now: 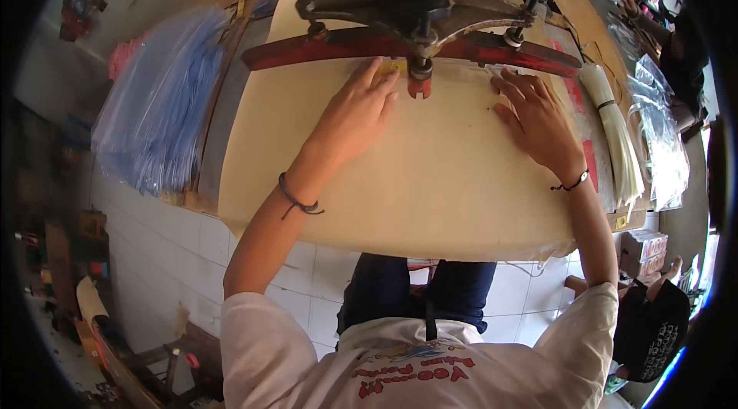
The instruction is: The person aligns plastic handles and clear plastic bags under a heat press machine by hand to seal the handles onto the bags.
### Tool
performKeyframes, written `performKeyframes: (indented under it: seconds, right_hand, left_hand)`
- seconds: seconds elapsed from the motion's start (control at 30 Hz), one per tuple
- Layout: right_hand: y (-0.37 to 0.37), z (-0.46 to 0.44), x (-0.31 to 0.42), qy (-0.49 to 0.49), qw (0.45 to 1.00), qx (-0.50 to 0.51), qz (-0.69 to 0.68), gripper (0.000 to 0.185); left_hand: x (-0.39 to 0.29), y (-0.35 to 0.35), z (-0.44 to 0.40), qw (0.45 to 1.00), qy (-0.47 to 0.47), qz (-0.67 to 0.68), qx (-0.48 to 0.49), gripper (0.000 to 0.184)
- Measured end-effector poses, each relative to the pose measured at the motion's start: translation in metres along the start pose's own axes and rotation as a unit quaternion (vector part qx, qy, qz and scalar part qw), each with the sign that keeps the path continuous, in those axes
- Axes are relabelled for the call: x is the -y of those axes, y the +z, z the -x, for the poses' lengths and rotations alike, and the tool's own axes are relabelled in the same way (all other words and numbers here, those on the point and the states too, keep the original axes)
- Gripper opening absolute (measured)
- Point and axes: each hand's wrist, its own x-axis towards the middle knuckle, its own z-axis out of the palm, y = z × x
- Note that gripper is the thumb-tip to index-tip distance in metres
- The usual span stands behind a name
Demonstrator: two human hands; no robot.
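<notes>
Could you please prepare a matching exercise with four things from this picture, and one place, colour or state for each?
1. sheet
2. bar
3. plastic pile
4. strips

A. banded together
B. left of the sheet
C. beneath the left hand and the right hand
D. red

Pairs: 1-C, 2-D, 3-B, 4-A

A white T-shirt (500,378) with short, wide sleeves (265,332) was worn, and on its front some red letters (452,372) and a small coloured drawing (419,352) were printed. Below it, dark blue trousers (377,286) were worn. The left wrist (309,171) was circled by a dark cord bracelet (290,198) with loose ends, the right wrist (567,166) by a thinner dark band (570,187) with one small light piece
</notes>
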Motion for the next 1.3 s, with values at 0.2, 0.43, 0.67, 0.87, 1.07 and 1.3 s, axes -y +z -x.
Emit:
performKeyframes:
  seconds: [0.2, 0.43, 0.67, 0.87, 1.07, 1.3]
  right_hand:
    - [0.008, 0.003, -0.004, -0.001, 1.000, -0.012, 0.004, 0.043]
    - [0.015, 0.007, -0.002, 0.005, 0.999, -0.034, -0.004, 0.042]
    - [0.017, 0.008, -0.007, -0.022, 0.999, -0.047, -0.011, 0.042]
    - [0.020, 0.010, -0.007, -0.007, 0.999, -0.051, -0.016, 0.042]
    - [0.016, 0.013, -0.005, -0.015, 0.998, -0.061, -0.031, 0.042]
    - [0.013, 0.010, -0.007, -0.012, 0.998, -0.039, -0.044, 0.043]
  left_hand:
    - [0.003, 0.008, 0.003, 1.000, -0.023, -0.011, 0.015, 0.041]
    - [0.008, -0.005, 0.007, 0.995, -0.007, -0.092, 0.047, 0.047]
    - [0.008, -0.011, 0.013, 0.994, -0.065, -0.042, 0.078, 0.048]
    - [0.016, -0.002, 0.013, 0.997, -0.030, -0.061, 0.043, 0.055]
    - [0.011, -0.001, 0.014, 0.992, -0.059, -0.102, 0.036, 0.066]
    - [0.017, 0.009, 0.016, 0.996, -0.064, -0.055, -0.002, 0.066]
